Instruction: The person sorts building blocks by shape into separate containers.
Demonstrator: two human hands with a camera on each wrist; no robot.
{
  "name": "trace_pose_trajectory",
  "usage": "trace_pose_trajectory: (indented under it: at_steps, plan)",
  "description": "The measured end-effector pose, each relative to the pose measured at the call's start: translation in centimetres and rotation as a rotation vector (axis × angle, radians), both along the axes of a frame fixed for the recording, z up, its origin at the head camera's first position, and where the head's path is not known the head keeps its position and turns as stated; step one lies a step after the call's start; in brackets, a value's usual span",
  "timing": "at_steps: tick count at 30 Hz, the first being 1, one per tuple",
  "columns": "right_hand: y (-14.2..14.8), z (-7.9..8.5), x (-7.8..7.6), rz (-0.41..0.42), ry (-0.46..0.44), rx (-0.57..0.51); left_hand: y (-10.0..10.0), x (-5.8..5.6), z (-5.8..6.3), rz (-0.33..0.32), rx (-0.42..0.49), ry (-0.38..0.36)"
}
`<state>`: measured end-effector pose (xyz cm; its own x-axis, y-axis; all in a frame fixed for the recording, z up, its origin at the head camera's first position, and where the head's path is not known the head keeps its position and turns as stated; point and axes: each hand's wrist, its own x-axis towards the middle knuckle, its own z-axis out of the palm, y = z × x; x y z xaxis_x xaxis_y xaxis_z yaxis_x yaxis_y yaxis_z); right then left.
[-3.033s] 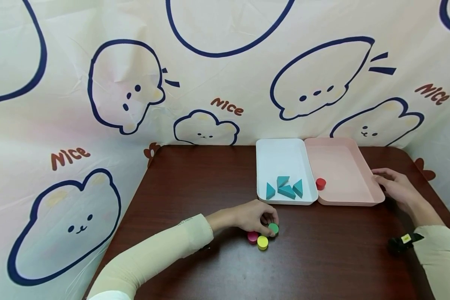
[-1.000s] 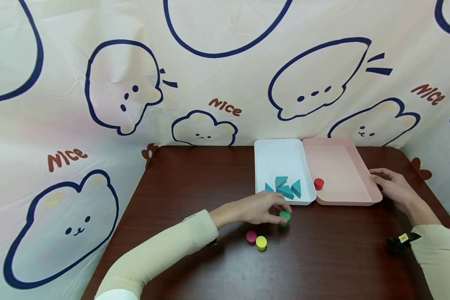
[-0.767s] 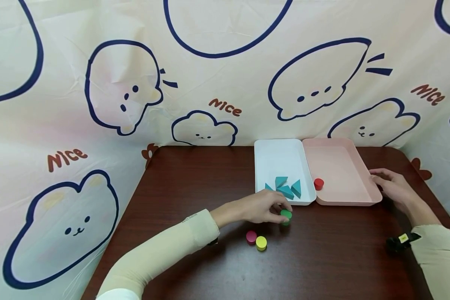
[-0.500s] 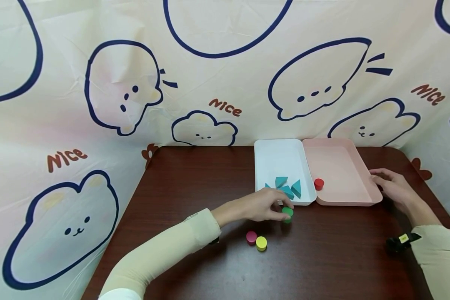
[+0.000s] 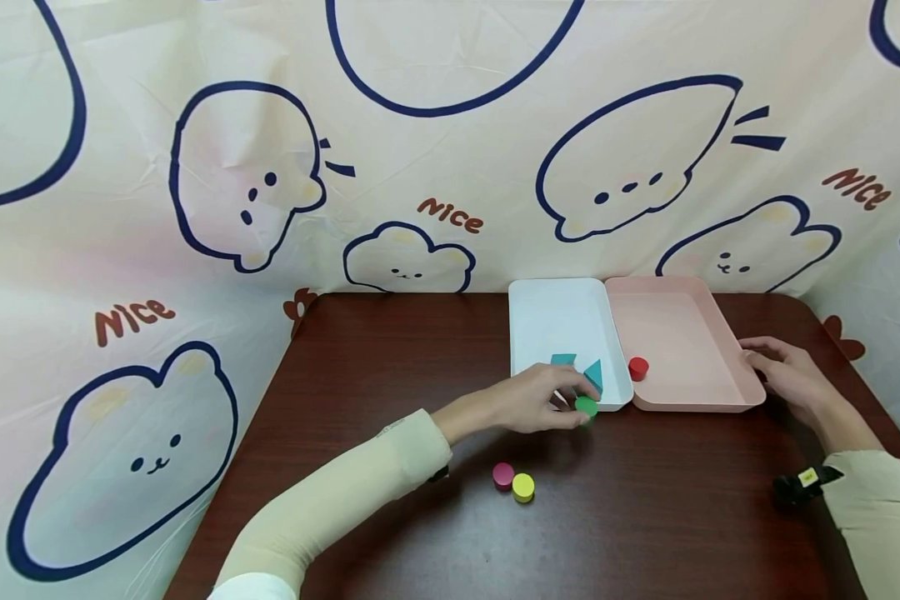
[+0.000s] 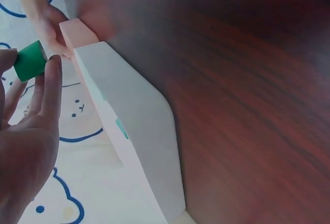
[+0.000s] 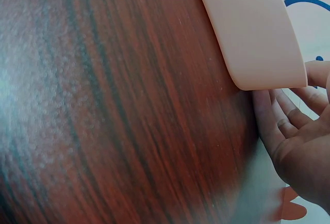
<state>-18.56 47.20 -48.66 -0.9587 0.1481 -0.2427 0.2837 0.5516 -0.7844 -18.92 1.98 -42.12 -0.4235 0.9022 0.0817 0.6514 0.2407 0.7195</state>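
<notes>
In the head view my left hand pinches a green cylinder block between thumb and fingers, above the near edge of the white tray. The left wrist view shows the green block held up at the fingertips. Teal triangular blocks lie in the white tray, partly hidden by that hand. My right hand rests against the right side of the pink tray, its fingers relaxed along the wall. A red cylinder block sits in the pink tray near its left wall.
A magenta cylinder block and a yellow cylinder block stand close together on the dark brown table, nearer me than the trays. The two trays stand side by side before a patterned cloth backdrop.
My left hand has lifted the green block from beside the magenta and yellow ones and carried it rightward and away from me to the white tray's near edge. The right hand has stayed at the pink tray.
</notes>
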Motion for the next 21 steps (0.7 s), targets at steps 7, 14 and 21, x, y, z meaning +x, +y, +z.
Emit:
trace_pose_trajectory:
  at_steps: [7,14,21]
  plan:
    - [0.1,-0.1,0.0,0.002,0.006,0.005,1.4,-0.6,0.5,0.03,0.029,-0.013]
    - [0.1,0.0,0.0,0.004,-0.005,-0.003,2.8,-1.4,0.9,0.059,0.016,0.044]
    - [0.1,-0.1,0.0,0.001,-0.008,0.0,4.2,-2.2,1.2,0.071,0.019,0.06]
